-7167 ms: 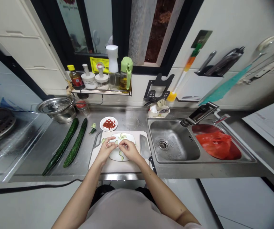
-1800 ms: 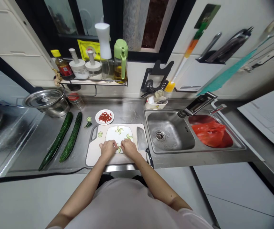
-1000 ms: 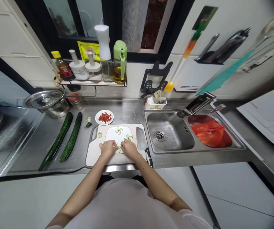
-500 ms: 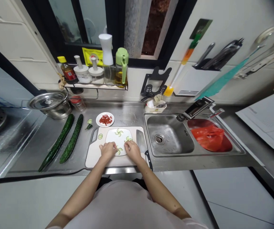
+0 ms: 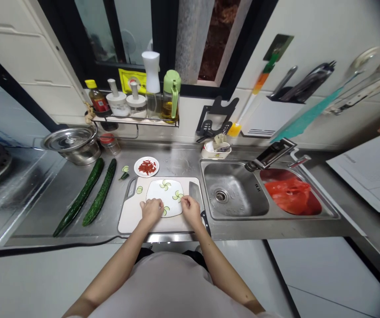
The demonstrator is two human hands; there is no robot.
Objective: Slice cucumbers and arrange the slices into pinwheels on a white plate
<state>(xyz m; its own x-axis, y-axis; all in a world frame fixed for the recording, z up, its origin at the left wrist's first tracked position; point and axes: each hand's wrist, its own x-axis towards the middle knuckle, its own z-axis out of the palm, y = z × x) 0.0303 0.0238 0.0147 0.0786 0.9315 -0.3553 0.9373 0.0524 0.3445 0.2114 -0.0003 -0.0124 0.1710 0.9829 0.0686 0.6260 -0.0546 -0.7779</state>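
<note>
Plate (image 5: 157, 194) apparently steadied at 8 o'clock by curled left hand (image 5: 152, 213), right hand (image 5: 191, 212) bunched at 4 o'clock; neither grip can be told.

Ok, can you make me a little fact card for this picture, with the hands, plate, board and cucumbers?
Left hand: at the plate's near left; can't tell if it holds anything
Right hand: by the plate's right edge; grip unclear
White plate: on the cutting board, three swirls of green slices visible
Knife: on the board's right side
Long cucumbers: two, left of the board
Small dish: red bits, behind the board
</note>
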